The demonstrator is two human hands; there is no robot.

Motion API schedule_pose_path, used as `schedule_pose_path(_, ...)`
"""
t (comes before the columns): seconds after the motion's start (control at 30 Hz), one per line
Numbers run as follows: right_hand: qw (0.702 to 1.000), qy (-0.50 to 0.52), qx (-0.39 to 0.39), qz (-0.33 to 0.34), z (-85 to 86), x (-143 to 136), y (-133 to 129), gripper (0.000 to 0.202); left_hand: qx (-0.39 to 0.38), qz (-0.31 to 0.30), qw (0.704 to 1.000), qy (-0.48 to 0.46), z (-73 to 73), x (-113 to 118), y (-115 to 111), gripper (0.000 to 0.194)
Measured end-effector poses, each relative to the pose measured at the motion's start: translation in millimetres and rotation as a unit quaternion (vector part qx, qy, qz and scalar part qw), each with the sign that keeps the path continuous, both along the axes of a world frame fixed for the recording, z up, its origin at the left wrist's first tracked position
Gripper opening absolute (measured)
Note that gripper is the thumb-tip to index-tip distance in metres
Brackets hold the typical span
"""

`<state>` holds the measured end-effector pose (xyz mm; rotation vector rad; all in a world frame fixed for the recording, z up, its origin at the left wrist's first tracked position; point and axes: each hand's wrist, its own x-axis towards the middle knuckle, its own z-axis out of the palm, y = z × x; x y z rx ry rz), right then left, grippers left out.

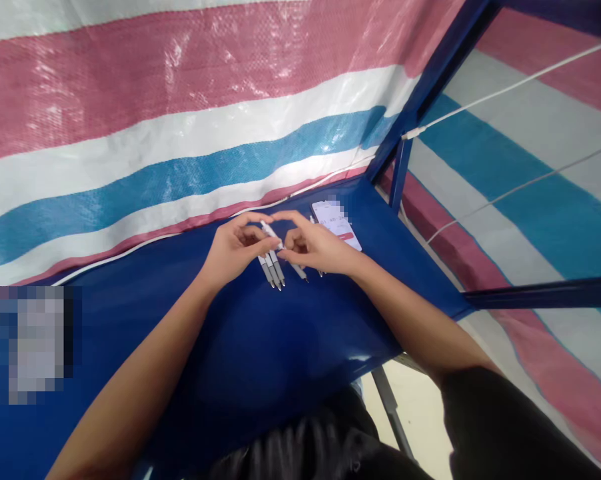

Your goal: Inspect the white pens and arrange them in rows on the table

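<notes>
Above the blue table, my left hand [233, 250] and my right hand [315, 243] meet at their fingertips, both with fingers curled in a pinch. Between them is a short white pen part [270, 233], slanting down to the right; its ends are partly covered by my fingers. Just under my left hand lie several white-and-grey pens [274, 272] side by side, tips toward me. A separate grey pen [298, 271] rests below my right hand. Another thin pen tip [321, 272] shows beneath that hand, mostly hidden.
A phone [350, 240] with a lit screen lies right of my right hand on the blue table [280, 340]. Striped tarpaulin [180, 133] hangs behind. Blue frame posts [400, 167] and a white cable [505, 90] are at the right. A blurred-out patch [38, 343] covers the left.
</notes>
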<state>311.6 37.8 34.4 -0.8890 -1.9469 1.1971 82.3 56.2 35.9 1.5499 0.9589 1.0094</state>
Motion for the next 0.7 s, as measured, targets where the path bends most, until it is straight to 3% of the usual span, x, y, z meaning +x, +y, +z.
schedule_pose_path(0.1,0.999,0.018,-0.017,-0.046,-6.2,5,6,0.075,0.055,0.082,0.994,0.044,-13.0,6,11,0.043)
schedule_pose_path(0.17,0.997,0.018,-0.039,-0.057,-8.1,8,10,0.069,0.098,0.142,0.98,0.094,-21.5,6,13,0.026)
schedule_pose_path(0.23,0.996,0.015,-0.057,-0.071,-8.8,11,12,0.062,0.124,0.164,0.968,0.142,-28.0,5,13,0.017)
schedule_pose_path(0.4,0.99,0.008,-0.108,-0.091,-8.4,11,13,0.067,0.166,0.162,0.944,0.236,-36.0,1,12,0.014)
schedule_pose_path(0.7,0.989,0.019,-0.106,-0.103,-10.6,16,18,0.079,0.29,0.137,0.876,0.36,-53.3,6,7,0.024)
